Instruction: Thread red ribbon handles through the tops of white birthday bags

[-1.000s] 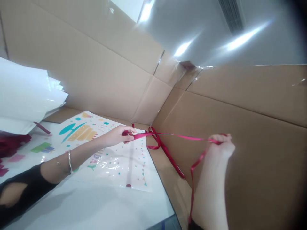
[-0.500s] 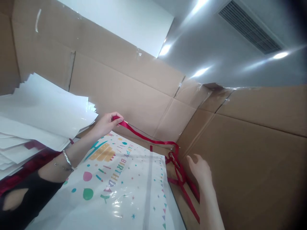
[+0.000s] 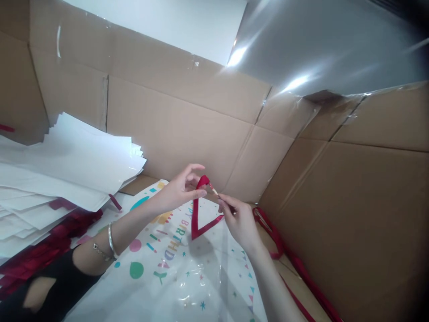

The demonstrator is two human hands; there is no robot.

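Observation:
A red ribbon hangs in a V between my hands, above a white plastic sheet printed with "HAPPY BIRTHDAY", balloons and a cake. My left hand holds the ribbon's folded upper end between thumb and fingers, its index finger stretched out. Thumb and fingertips of my right hand pinch a slim pale piece with a reddish end, touching or very near the ribbon's fold; its kind is unclear. The ribbon's lower stretch runs behind my right hand, where I cannot see whether the fingers grip it.
Tall cardboard walls enclose the work area. To the left lies a fanned stack of white sheets, with bunched dark red ribbon below it. More red ribbon trails along the right cardboard wall.
My left hand has moved right with the ribbon. My right hand, formerly open by the right wall, has come left to meet it and now pinches the slim piece.

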